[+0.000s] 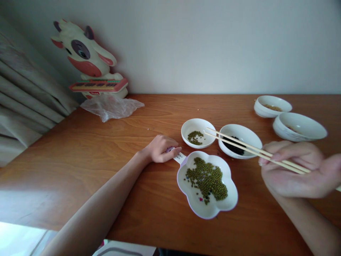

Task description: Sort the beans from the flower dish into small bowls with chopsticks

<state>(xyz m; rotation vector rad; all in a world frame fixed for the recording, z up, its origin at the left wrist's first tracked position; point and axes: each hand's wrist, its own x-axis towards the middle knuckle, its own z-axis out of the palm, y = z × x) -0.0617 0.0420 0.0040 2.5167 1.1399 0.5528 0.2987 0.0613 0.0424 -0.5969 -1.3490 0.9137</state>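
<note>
My left hand [163, 149] is closed round the short handle of a white, flower-shaped dish [229, 170] with a lilac rim. Green mung beans [207, 177] lie spread inside it, with a few dark beans and a small red bit among them. In my right hand [298, 167] I grip a pair of wooden chopsticks [247, 147]. Their tips hover over the right side of a small white bowl [186, 137], which has some green beans at its bottom. The sticks cross above a second white bowl [253, 137] of black beans. Nothing shows between the tips.
Two more white bowls stand at the back right: one [259, 109] with yellowish grains, another [282, 133] with contents barely visible. A toy cow with a keyboard [93, 60] and a crumpled plastic bag [112, 108] sit at the back left. A curtain [23, 96] hangs at the left.
</note>
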